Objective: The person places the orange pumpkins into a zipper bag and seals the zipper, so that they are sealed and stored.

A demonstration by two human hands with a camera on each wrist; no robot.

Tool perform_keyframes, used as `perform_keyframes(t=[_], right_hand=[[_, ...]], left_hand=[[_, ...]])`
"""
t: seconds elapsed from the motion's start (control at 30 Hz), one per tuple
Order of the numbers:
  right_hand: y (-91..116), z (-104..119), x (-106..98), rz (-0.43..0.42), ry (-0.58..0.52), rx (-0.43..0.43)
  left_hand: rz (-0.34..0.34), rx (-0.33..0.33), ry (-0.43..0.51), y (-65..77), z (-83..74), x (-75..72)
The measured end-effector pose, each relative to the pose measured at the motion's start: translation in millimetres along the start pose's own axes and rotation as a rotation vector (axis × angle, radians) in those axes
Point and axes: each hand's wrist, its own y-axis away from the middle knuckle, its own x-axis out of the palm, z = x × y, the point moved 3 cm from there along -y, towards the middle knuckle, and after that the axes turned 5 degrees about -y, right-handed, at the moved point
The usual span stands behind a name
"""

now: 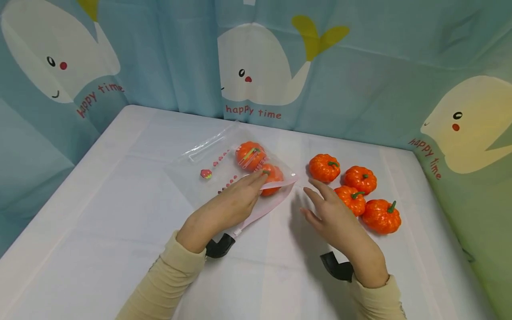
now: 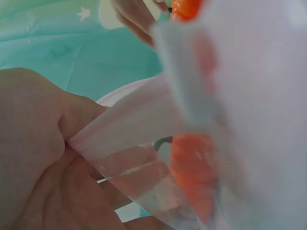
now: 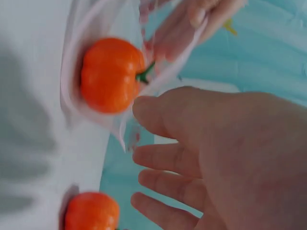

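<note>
L hand (image 1: 226,204) has the pink rim of a clear plastic strawberry-print bag (image 1: 218,165) pinched btwn thumb & fingers, prob to keep the mouth gaping. 2 shiny orange ribbed pumpkins (image 1: 250,156) sit inside. R hand (image 1: 338,218), fingers spread, nothing in it, hovers nr the mouth. 4 other pumpkins (image 1: 381,216) sit R of the bag on the white table (image 1: 100,186), prob for easy reach tbh.

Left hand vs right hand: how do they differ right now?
The left hand pinches the edge of the clear bag; the right hand holds nothing. The left hand is over the bag, while the right is beside the loose pumpkins. Shared: both are bare and come out of beige sleeves.
</note>
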Motion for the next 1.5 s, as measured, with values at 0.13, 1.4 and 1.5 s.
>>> perform_keyframes(t=[0.13, 1.4, 1.5], right_hand=[[3.0, -12.2, -9.7, -0.034, -0.016, 0.056], [8.0, -61.7, -1.1, 0.072, 0.06, 0.433], [7.6, -61.3, -1.7, 0.068, 0.054, 0.431]], left_hand=[[-0.007, 0.02, -0.022, -2.1, -2.0, -1.5], [0.041, -0.002, 0.029, -0.6, -0.6, 4.9], [0.042, -0.006, 0.038, -0.3, -0.7, 5.3]])
